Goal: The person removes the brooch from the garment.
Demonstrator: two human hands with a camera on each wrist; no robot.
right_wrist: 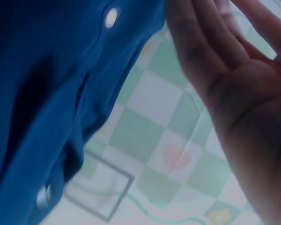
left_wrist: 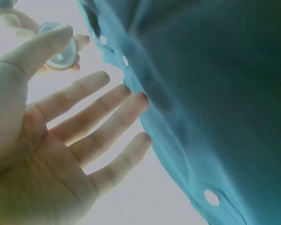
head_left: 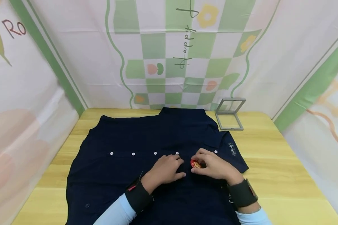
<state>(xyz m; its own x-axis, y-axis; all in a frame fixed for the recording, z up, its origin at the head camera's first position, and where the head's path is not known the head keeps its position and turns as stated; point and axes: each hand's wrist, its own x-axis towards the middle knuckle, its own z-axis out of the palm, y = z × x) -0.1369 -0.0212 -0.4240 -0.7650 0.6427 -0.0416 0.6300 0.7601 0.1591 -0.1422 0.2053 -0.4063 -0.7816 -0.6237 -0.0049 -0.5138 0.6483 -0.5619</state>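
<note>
Red badge (head_left: 195, 164) pinched in right grip (head_left: 212, 164), left grip (head_left: 165, 169) spread over shirt (head_left: 121, 134), "Happy" and "RO" on backdrop (head_left: 93, 47)

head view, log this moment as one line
right hand: pinches red disc over dark shirt | left hand: fingers extended, holding nothing | grey frame: on table beside shirt

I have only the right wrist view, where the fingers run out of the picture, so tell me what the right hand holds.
Observer: The right hand pinches a small round red-and-yellow disc.
Operator: Now place the left hand for me.
Observer: The left hand is beside the right one, over the dark shirt.
Operator: I see just part of the grey frame. Describe how it stands.
Observer: The grey frame has one half on the wooden table and the other raised behind it.
</note>
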